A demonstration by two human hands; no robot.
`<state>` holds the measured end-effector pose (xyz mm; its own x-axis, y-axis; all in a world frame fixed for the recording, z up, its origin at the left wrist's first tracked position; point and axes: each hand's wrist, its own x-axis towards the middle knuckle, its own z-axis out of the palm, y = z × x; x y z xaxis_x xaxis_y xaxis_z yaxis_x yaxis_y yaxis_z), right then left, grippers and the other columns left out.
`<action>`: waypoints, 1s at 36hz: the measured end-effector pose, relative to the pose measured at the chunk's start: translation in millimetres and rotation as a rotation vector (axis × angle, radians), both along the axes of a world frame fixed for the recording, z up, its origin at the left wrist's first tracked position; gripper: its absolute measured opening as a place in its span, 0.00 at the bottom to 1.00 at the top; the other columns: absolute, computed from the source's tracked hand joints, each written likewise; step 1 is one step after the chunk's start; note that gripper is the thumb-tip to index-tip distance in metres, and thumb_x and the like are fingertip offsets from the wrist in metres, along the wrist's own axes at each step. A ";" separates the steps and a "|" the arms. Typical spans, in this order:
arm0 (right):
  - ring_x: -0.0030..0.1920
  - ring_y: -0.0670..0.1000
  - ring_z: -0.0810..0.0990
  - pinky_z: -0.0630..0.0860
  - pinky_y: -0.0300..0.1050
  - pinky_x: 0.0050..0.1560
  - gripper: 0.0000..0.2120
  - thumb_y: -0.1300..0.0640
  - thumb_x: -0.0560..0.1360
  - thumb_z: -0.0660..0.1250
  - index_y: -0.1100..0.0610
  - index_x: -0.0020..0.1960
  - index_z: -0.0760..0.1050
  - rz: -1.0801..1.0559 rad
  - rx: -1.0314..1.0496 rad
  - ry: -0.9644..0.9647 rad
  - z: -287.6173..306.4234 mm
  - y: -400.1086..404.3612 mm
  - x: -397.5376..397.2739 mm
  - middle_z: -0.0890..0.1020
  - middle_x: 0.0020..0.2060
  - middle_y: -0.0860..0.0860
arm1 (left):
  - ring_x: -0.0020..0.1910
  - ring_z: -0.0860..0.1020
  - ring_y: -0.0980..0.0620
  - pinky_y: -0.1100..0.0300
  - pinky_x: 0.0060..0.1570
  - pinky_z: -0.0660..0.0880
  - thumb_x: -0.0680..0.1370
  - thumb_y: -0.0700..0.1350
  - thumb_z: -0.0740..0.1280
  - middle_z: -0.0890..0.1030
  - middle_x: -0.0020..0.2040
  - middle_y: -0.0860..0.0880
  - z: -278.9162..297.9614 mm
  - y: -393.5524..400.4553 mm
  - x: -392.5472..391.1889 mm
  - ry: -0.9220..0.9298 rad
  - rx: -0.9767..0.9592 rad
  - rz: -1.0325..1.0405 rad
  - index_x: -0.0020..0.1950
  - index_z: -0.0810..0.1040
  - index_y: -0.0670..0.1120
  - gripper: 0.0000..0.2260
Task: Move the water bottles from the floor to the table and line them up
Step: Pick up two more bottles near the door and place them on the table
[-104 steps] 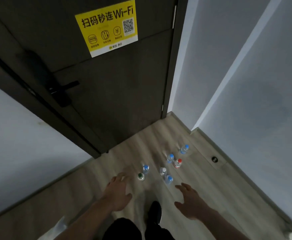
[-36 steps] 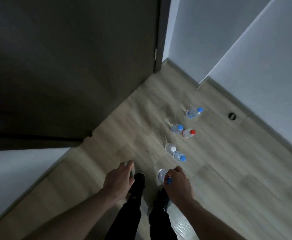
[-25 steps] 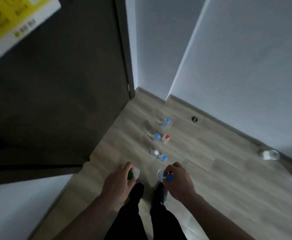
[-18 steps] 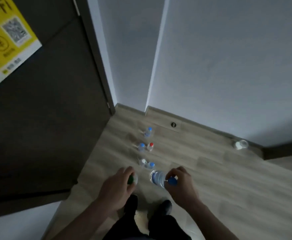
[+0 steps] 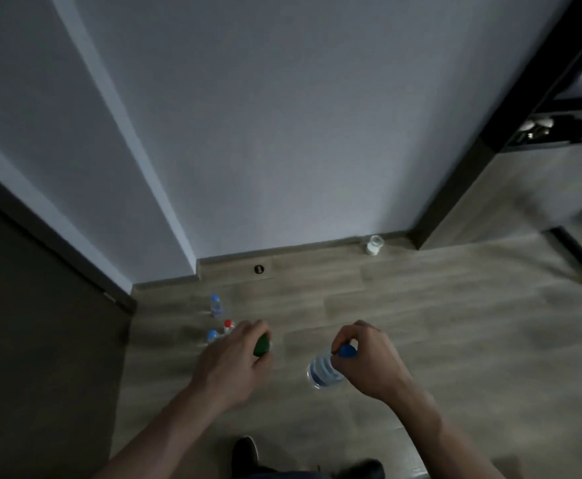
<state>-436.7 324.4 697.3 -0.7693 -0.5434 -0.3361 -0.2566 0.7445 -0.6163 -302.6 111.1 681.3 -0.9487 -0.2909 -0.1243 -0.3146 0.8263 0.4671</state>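
Note:
My left hand [image 5: 232, 361] grips a green-capped bottle [image 5: 261, 344] by its top; only the cap shows past my fingers. My right hand [image 5: 369, 359] pinches the neck of a clear blue-capped bottle [image 5: 324, 369], which hangs below my fingers above the floor. Three small bottles stand on the wooden floor beyond my left hand: a blue-capped bottle [image 5: 216, 305] near the wall corner, a red-capped bottle [image 5: 228, 325] and another blue-capped bottle [image 5: 212, 336] partly behind my knuckles.
A white bottle [image 5: 373, 244] stands against the skirting board at the wall. A dark door [image 5: 34, 305] fills the left side. Dark shelving [image 5: 566, 108] and a wooden cabinet side [image 5: 524, 188] rise at the right. My shoes [image 5: 246, 452] show at the bottom edge.
My view has swung right, away from the door toward the wall and shelving. Both hands have lifted and carried their bottles away from the group on the floor.

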 end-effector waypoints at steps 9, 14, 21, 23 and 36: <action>0.39 0.44 0.79 0.74 0.35 0.36 0.05 0.55 0.65 0.73 0.45 0.38 0.81 -0.136 -0.043 0.074 29.6 157.3 -55.2 0.79 0.43 0.42 | 0.36 0.75 0.54 0.56 0.33 0.66 0.78 0.59 0.62 0.77 0.44 0.58 35.6 129.9 -99.7 0.054 -0.045 -0.109 0.49 0.67 0.58 0.07; 0.39 0.44 0.79 0.73 0.34 0.36 0.05 0.54 0.65 0.72 0.44 0.38 0.80 -0.188 -0.002 0.138 42.8 226.5 -80.5 0.79 0.42 0.42 | 0.37 0.74 0.54 0.58 0.32 0.65 0.78 0.59 0.64 0.77 0.43 0.57 57.4 188.0 -142.4 0.099 -0.040 -0.170 0.50 0.68 0.58 0.08; 0.39 0.43 0.78 0.69 0.33 0.34 0.05 0.53 0.64 0.71 0.44 0.39 0.81 -0.310 0.034 0.177 58.4 334.9 -119.1 0.79 0.42 0.41 | 0.36 0.71 0.54 0.59 0.32 0.61 0.76 0.59 0.65 0.72 0.35 0.57 85.7 280.9 -213.5 0.133 -0.045 -0.316 0.49 0.68 0.59 0.08; 0.39 0.43 0.78 0.69 0.34 0.35 0.05 0.53 0.64 0.70 0.44 0.39 0.81 -0.358 0.023 0.181 61.3 357.8 -129.0 0.79 0.42 0.42 | 0.34 0.72 0.56 0.62 0.31 0.60 0.76 0.59 0.65 0.72 0.34 0.58 91.9 302.0 -233.1 0.132 -0.033 -0.370 0.48 0.68 0.59 0.08; 0.40 0.41 0.77 0.68 0.31 0.36 0.05 0.53 0.64 0.70 0.43 0.36 0.80 -0.532 0.042 0.224 71.9 479.8 -236.0 0.78 0.40 0.40 | 0.40 0.75 0.55 0.52 0.41 0.74 0.76 0.61 0.63 0.76 0.42 0.59 87.6 430.4 -394.0 0.179 0.049 -0.600 0.48 0.69 0.59 0.08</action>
<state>-672.8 804.2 769.2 -0.9879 -0.0520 -0.1461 0.0387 0.8296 -0.5570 -696.6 541.5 768.9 -0.9522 0.3010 0.0517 0.2842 0.8111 0.5112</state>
